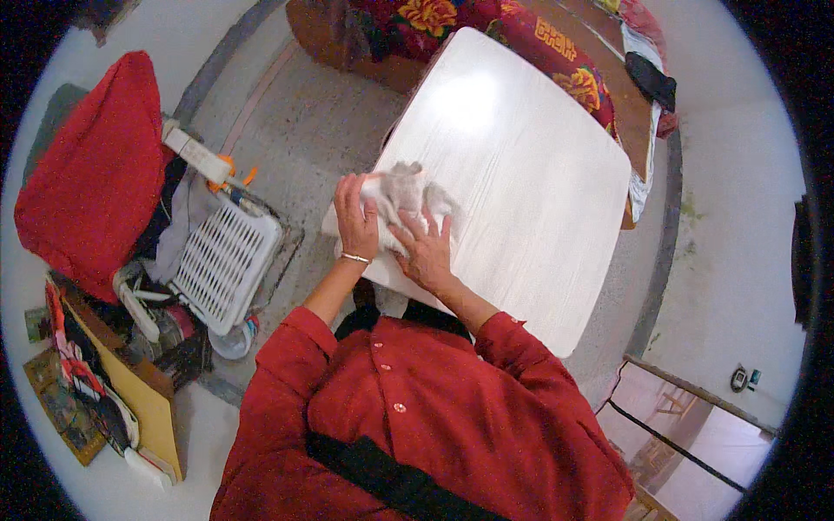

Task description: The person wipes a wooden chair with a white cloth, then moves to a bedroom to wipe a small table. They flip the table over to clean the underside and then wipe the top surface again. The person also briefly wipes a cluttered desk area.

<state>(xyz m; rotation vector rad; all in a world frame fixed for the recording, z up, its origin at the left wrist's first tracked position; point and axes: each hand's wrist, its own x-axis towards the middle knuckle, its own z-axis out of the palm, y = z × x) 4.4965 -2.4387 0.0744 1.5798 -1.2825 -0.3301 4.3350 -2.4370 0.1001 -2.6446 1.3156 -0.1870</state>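
Observation:
A crumpled pale grey and white cloth [407,189] lies on the near left corner of a white wood-grain table [541,195]. My right hand [423,247] rests on the cloth with its fingers spread. At the cloth's left edge is my left hand [356,218], fingers close together and thumb beside them, with a bracelet on the wrist. Whether its fingers grip the cloth cannot be told. Part of the cloth is hidden under both hands.
A white slatted plastic chair [225,260] and a red cloth-covered item [98,176] stand at the left. Beyond the table is a bed with a floral red blanket [567,58]. A cardboard box [130,384] sits at the lower left.

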